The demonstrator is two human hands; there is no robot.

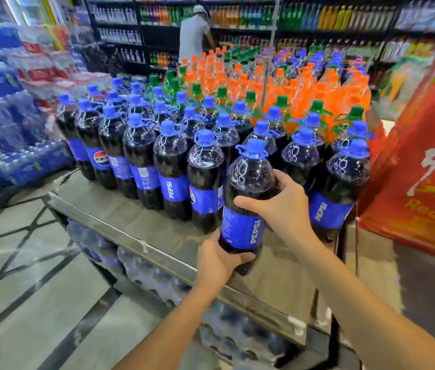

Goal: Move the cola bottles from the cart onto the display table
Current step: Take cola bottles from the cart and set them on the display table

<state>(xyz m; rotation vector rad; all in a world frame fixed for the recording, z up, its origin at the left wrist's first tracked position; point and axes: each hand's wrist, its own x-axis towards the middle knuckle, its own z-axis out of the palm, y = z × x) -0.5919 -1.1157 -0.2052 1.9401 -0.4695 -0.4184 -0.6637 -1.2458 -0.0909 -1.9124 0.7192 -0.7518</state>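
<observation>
Shop shelves packed with drinks run across the top of the frame, where a person in grey stands with their back turned. Below them, filling the centre, a steel-edged table carries rows of blue-capped cola bottles. Orange bottles are massed behind these, and a red carton leans in at the right edge. Wrapped water packs sit under the table, beside a tiled floor at lower left.

At centre-right, in a gap in the front row, one cola bottle stands upright with a slight tilt, gripped by both hands. The left hand cups its base from the left: the thumb lies across the front below the label, and the fingers curl round behind, mostly hidden. The right hand clasps the bottle's right side above the label, thumb stretched across the front, fingers wrapped round the shoulder. Both forearms reach up from the bottom of the frame. Whether the base touches the table cannot be told.
</observation>
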